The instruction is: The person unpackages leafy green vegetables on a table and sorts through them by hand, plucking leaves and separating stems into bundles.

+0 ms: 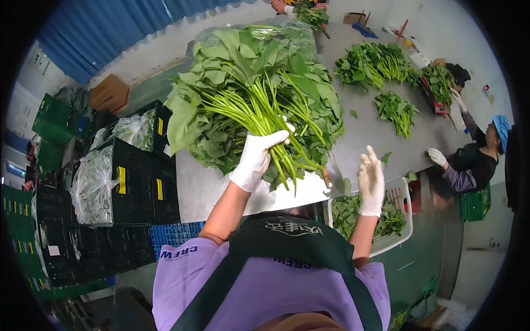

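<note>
My left hand [257, 159], in a white glove, is wrapped round the stems of a bunch of leafy greens [254, 110]. The stems point down toward me and the leaves spread up and left over a large pile of greens [326, 105] on the metal table [364, 138]. My right hand [371, 182], also gloved, is raised over the table's near edge with its fingers stretched and nothing in it. Below it stands a white basket [409, 212] holding more greens.
Black crates [141, 187] with bagged greens stand at the left. Smaller bunches [396, 113] lie on the table's right part. A person in a blue cap [480, 160] works at the right beside a red scale [441, 107]; another person [276, 6] is at the far end.
</note>
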Motion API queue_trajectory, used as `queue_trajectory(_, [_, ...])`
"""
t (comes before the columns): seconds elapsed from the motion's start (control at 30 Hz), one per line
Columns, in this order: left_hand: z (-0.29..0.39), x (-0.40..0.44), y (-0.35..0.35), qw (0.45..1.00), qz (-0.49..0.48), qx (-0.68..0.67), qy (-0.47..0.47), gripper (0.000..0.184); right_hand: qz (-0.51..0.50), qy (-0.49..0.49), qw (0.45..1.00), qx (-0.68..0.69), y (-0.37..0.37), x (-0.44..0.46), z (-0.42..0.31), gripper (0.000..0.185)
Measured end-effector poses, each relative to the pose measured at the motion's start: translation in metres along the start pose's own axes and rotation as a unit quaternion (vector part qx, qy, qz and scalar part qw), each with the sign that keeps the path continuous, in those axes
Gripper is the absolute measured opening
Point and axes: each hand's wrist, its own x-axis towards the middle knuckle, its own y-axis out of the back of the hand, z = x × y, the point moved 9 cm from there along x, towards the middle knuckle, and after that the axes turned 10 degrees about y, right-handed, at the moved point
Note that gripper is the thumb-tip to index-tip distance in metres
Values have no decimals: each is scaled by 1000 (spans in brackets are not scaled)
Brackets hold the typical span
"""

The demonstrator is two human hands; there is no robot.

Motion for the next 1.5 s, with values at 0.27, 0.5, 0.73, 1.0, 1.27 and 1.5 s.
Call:
queue_trajectory(0.27, [7, -17, 43, 996, 45, -35, -64, 36, -159, 95, 717, -672, -120, 48, 28, 45])
queue_trajectory(0.5, [23, -28, 75, 984, 43, -113, -130, 28, -209, 200, 657, -696, -153, 79, 54, 28])
queue_trajectory(0.73, [13, -31, 94, 980, 132, -116, -90, 23, -209, -196, 958, -24, -149, 62, 81, 24])
queue_trajectory(1.0, [7, -2, 56, 994, 49, -94, -29, 28, -278, -254, 926, -35, -167, 5, 114, 29])
queue_trajectory(1.27, [-13, 15, 33, 998, -5, -61, -5, 32, -265, -168, 914, -258, -173, -5, 89, 20])
queue_trajectory(1.5, [-17, 9, 15, 993, 4, -117, -18, 24, -177, -51, 960, -210, -144, 5, 68, 13])
